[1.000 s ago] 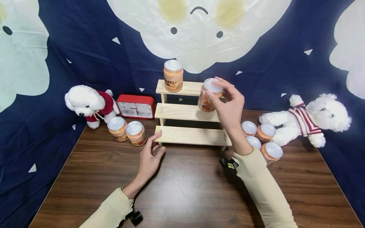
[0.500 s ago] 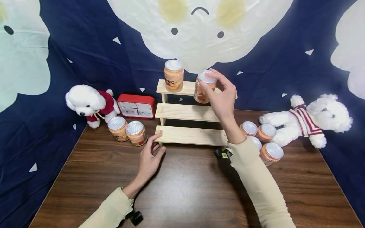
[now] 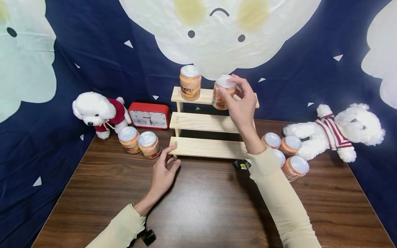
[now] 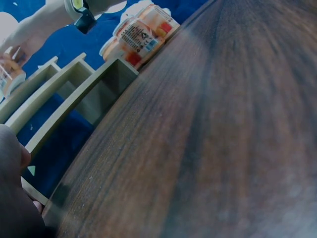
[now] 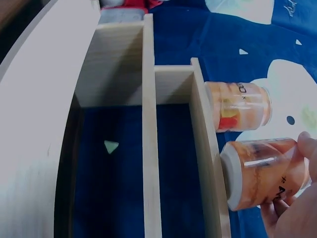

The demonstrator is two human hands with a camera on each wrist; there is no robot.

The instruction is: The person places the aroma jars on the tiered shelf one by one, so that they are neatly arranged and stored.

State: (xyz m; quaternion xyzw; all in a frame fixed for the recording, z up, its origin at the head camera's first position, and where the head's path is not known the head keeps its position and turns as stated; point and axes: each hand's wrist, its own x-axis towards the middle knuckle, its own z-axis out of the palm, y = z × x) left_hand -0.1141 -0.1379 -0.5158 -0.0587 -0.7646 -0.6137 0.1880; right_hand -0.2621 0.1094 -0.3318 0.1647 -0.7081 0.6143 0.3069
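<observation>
Your left hand (image 3: 162, 172) stays flat on the table (image 3: 201, 206), fingers relaxed and holding nothing, fingertips touching the front corner of the wooden step shelf (image 3: 207, 147); no change there. Your right hand (image 3: 242, 103) stays clamped round the orange jar (image 3: 221, 92), but it has carried the jar up and back from the middle step to the top step (image 3: 203, 96). The wrist view shows the jar's base (image 5: 233, 176) at the top board, slightly tilted, contact unclear. It sits just right of the jar already standing there (image 3: 190, 82). Placement looks nearly done; grip not yet released.
</observation>
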